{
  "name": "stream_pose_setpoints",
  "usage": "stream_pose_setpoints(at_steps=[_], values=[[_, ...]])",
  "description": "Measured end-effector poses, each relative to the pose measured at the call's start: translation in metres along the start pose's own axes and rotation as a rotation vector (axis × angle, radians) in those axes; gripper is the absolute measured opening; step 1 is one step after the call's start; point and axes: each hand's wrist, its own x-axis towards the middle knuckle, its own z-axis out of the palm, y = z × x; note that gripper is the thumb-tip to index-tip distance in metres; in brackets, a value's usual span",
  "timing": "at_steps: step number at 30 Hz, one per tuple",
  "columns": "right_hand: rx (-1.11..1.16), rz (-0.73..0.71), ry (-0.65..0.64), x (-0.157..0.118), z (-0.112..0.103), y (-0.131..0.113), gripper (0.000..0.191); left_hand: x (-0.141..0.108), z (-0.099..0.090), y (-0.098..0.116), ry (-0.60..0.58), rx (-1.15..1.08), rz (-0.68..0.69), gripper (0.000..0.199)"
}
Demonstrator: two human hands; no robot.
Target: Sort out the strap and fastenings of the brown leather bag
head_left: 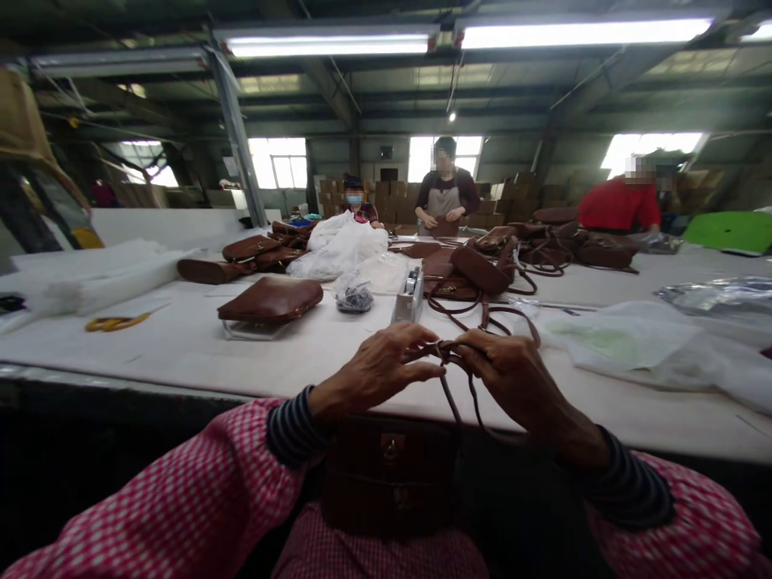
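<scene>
A brown leather handbag (386, 474) with a metal clasp rests upright on my lap, below the table edge. Its thin strap (449, 398) loops up in front of me. My left hand (386, 362) pinches the strap beside a small buckle (442, 351). From the other side, my right hand (512, 374) grips the same strap close to the buckle, its fingers closed. Part of the strap hangs down between the hands and the bag.
On the white table (186, 346) lie yellow-handled scissors (117, 322), a brown bag (271, 301), a tape dispenser (408, 293) and a small plastic-wrapped bundle (354, 293). Several more brown bags (482, 269) and plastic sheets (639, 342) lie beyond. Three people stand or sit across the table.
</scene>
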Motion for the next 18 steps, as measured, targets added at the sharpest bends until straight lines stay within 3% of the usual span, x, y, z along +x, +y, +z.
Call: stream_pose_setpoints(at_steps=[4,10,14,16,18], values=[[-0.254,-0.064,-0.039,0.006,-0.009,0.004,0.033,0.027,0.005,0.01,-0.093,-0.024,0.046,0.031],[-0.354,-0.09,-0.087,0.004,-0.013,0.01,0.032,0.042,0.001,0.015,-0.265,0.06,0.097,0.033],[-0.214,-0.056,-0.006,0.002,-0.029,0.032,0.034,0.034,-0.005,-0.01,-0.313,0.201,0.094,0.041],[-0.119,0.061,0.082,-0.005,-0.041,0.054,0.033,0.02,-0.008,-0.028,-0.332,0.175,0.036,0.043],[-0.07,0.187,0.078,-0.016,-0.048,0.076,0.038,0.004,-0.009,-0.044,-0.359,0.06,-0.04,0.042]])
